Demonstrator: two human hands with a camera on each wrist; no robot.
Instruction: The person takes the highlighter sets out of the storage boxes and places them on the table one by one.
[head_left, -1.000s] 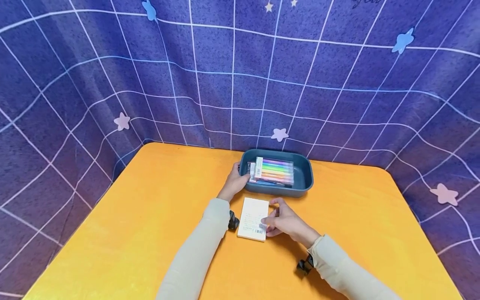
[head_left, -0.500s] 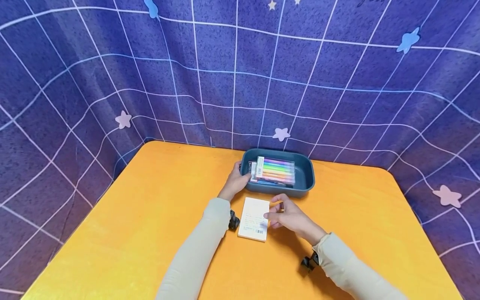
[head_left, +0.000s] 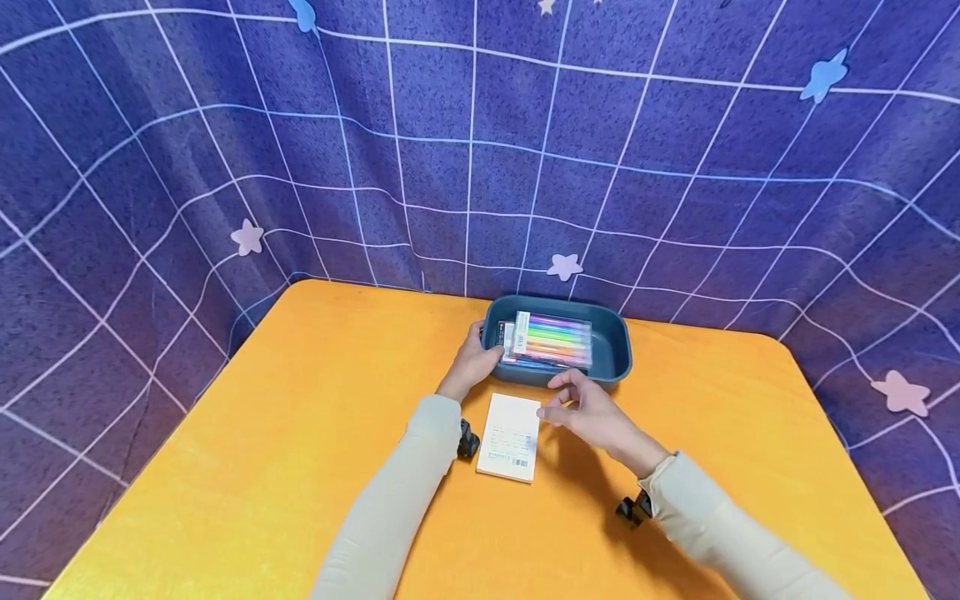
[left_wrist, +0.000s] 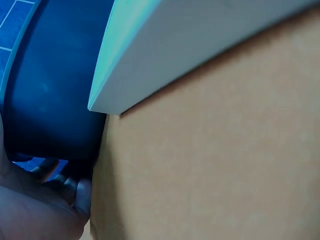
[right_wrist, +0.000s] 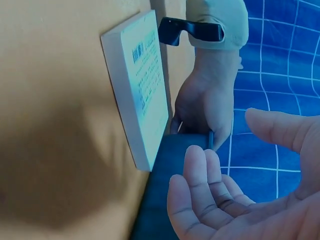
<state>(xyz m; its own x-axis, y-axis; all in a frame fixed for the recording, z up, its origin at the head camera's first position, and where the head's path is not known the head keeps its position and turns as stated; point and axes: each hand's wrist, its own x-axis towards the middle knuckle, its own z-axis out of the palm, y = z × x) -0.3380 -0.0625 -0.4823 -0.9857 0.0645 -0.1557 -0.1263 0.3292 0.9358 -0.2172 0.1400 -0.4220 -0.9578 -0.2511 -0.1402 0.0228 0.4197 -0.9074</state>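
Observation:
A dark blue bin point(head_left: 613, 342) stands at the back of the table. My left hand point(head_left: 471, 364) grips its left end, thumb over the rim and fingers outside. Inside lie a clear pack of coloured pens point(head_left: 557, 340) and, partly hidden beneath, a dark flat package with a white label point(head_left: 507, 337). In front of the bin a thick white book point(head_left: 510, 437) lies flat, its printed, barcoded side up. My right hand point(head_left: 592, 412) hovers by the book's upper right corner, holding nothing. In the right wrist view its thumb and loosely bent fingers point(right_wrist: 195, 170) are apart.
An orange cloth point(head_left: 337, 400) covers the table. Behind and beside it hangs a purple-blue curtain point(head_left: 420, 183) with a white grid and stars. Both wrists carry a small black camera, the left one point(head_left: 468, 439) close to the book's left edge.
My right hand has let go of the book's right edge and risen up and forward toward the bin's front. The book stays on the table. My left hand keeps hold of the bin.

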